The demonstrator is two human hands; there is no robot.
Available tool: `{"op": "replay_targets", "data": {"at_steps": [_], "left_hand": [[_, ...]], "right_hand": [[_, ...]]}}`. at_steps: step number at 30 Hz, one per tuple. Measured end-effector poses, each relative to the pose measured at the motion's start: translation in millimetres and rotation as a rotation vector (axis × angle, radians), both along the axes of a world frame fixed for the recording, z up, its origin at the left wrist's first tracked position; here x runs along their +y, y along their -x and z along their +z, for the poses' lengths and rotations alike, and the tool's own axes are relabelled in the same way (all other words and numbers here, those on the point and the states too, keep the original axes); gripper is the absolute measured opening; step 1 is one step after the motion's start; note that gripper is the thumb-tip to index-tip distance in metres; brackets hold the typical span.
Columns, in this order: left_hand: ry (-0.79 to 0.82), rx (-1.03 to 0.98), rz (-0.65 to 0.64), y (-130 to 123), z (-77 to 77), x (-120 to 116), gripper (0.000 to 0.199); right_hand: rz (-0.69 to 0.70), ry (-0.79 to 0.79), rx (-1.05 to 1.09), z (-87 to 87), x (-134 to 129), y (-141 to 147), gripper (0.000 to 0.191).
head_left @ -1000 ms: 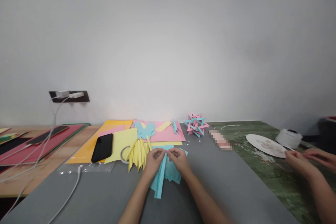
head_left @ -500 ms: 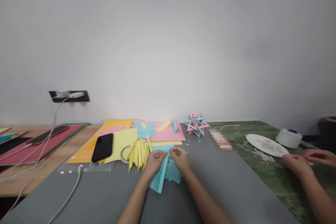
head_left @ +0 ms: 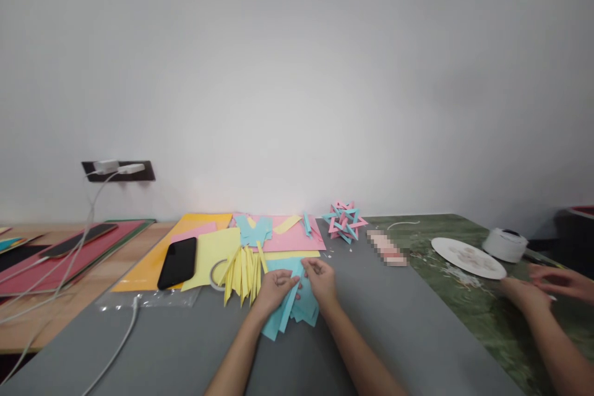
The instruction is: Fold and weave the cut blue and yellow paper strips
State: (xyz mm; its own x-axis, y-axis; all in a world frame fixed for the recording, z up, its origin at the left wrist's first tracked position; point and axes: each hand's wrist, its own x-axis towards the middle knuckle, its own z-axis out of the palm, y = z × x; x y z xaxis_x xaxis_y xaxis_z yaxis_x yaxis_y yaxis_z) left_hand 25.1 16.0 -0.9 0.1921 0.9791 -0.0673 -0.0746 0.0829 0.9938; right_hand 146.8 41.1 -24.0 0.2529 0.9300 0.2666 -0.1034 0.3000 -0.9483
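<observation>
Between my hands is a narrow folded blue paper strip (head_left: 288,310), slanting down to the left. My left hand (head_left: 277,289) pinches it partway along, and my right hand (head_left: 318,277) pinches its upper end. Loose blue sheets (head_left: 306,304) lie on the grey table beneath and beside it. A fan of folded yellow strips (head_left: 243,275) lies just left of my left hand, with a roll of tape (head_left: 217,273) partly behind it. A pink and blue paper star model (head_left: 344,222) stands at the back.
A black phone (head_left: 178,263) rests on orange and yellow sheets (head_left: 216,253). Blue cutouts lie on a pink sheet (head_left: 304,235). A white cable (head_left: 116,349) crosses the left side. At the right, another person's hands (head_left: 533,294) work near a white plate (head_left: 468,258) and a white round device (head_left: 505,244).
My left hand has moved slightly down along the blue strip, and the strip's lower end has lifted apart from the sheet below. The whole view has shifted a little.
</observation>
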Motion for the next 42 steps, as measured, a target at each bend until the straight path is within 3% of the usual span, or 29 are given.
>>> {"op": "replay_targets", "data": {"at_steps": [4, 11, 14, 18, 23, 26, 34, 42], "left_hand": [[-0.011, 0.052, -0.044, -0.2, -4.2, -0.3, 0.034], [-0.077, 0.080, 0.044, 4.1, -8.4, 5.2, 0.032], [-0.077, 0.036, 0.119, 7.7, -9.0, 9.0, 0.032], [-0.042, -0.039, 0.182, 10.9, -8.7, 12.9, 0.035], [-0.042, -0.096, 0.168, 11.1, -7.1, 13.2, 0.038], [-0.075, -0.095, 0.167, 10.4, -6.3, 12.4, 0.037], [-0.135, -0.048, 0.210, 10.0, -8.3, 13.4, 0.028], [-0.133, 0.005, 0.278, 11.2, -5.8, 13.8, 0.027]], "right_hand": [[-0.183, -0.005, 0.080, -1.5, 4.0, -10.6, 0.032], [-0.387, 0.064, 0.181, -9.4, 15.4, -30.0, 0.035], [-0.411, 0.045, 0.061, -4.5, 11.2, -32.0, 0.035], [-0.649, -0.182, -0.281, 10.3, -4.1, -24.2, 0.032], [-0.363, -0.412, -0.841, 20.8, -23.2, -1.7, 0.022], [-0.236, -0.493, -1.010, 21.4, -29.1, 7.5, 0.022], [-0.134, -0.526, -1.126, 23.3, -29.1, 6.8, 0.019], [-0.196, -0.521, -1.110, 24.6, -29.0, 5.8, 0.011]]}}
